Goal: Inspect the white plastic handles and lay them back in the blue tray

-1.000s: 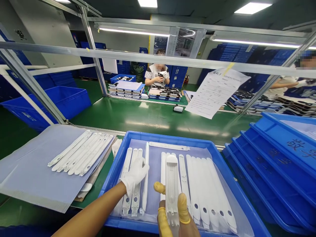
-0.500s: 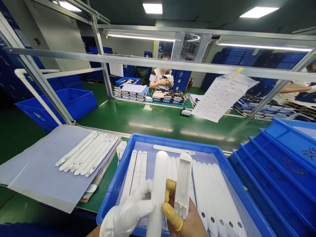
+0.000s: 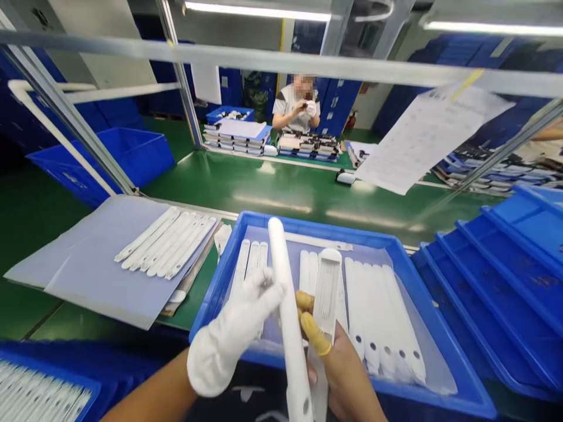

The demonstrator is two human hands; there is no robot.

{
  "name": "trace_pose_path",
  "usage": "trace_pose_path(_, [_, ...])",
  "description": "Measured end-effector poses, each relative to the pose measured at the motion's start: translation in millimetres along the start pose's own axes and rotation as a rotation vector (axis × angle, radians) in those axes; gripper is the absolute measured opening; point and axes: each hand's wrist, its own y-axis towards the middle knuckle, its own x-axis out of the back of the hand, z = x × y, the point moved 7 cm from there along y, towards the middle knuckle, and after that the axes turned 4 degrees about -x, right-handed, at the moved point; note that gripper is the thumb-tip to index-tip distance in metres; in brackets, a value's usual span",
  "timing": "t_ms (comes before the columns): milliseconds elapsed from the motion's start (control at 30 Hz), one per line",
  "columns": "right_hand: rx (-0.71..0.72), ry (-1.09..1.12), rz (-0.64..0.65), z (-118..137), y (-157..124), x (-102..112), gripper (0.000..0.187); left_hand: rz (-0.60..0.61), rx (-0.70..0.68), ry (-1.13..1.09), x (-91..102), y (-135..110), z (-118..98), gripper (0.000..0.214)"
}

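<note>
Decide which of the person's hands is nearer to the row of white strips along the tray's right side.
Right. The right hand is just left of the white strips; the left hand is farther left.

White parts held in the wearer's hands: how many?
2: smooth part in the gloved left hand, ribbed part in the right hand; another could be hidden behind them.

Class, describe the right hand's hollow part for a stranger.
Find the central blue tray. Over its near edge, the right hand, in yellow finger covers, holds a white part. Its hollow inside shows, unlike the smooth strip the gloved left hand touches.
</note>
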Motion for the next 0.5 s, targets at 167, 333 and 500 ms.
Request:
trace_pose_path(167, [-0.025,0.068,0.097,-1,-2,-6,0.053,-0.074,-0.048,-0.104,8.7,17,-10,0.024])
trace_pose_path(333, [-0.056,0.128,0.152,3,-2,-9,0.040,-0.108,-0.025,-0.293,10.1,27,-7,0.031])
trace_pose_path(500, [-0.038,0.202,0.160,6,3,-12,0.049,-0.012,0.088,-0.367,6.3,32,13,0.032])
